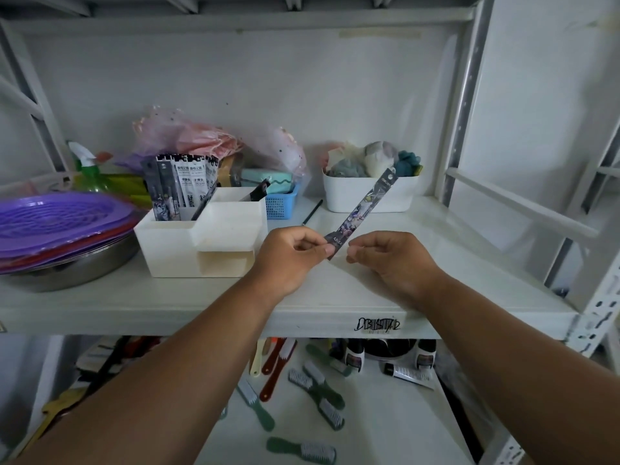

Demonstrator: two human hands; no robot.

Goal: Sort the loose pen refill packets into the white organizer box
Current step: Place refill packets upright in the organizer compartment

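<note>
Shelving (141, 297) fills the frame, its left and right uprights cut off by the edges, and the lower shelf at the bottom is half hidden behind both forearms. Print on the packets is too small to read. At the left edge a purple basket lid (57, 219) sits on a steel bowl (73, 266), both cropped. Right of them, at centre left, stands the white organizer box (188, 250); a bunch of refill packets (181, 186) stands upright in its rear left compartment, and a dark item pokes from the rear right one. Behind it lie a pink plastic bag (201, 139) and a blue basket (281, 204); a white tub (369, 193) of cloth sits at upper centre right. Brushes (315, 391) are scattered on the lower shelf. At centre, the left hand (288, 260) pinches the lower end of one pen refill packet (360, 213) between thumb and curled fingers; the packet slants up to the right, above the shelf and right of the box. The right hand (392, 260) is just beside that end, fingers curled; whether it touches the packet is unclear.
</note>
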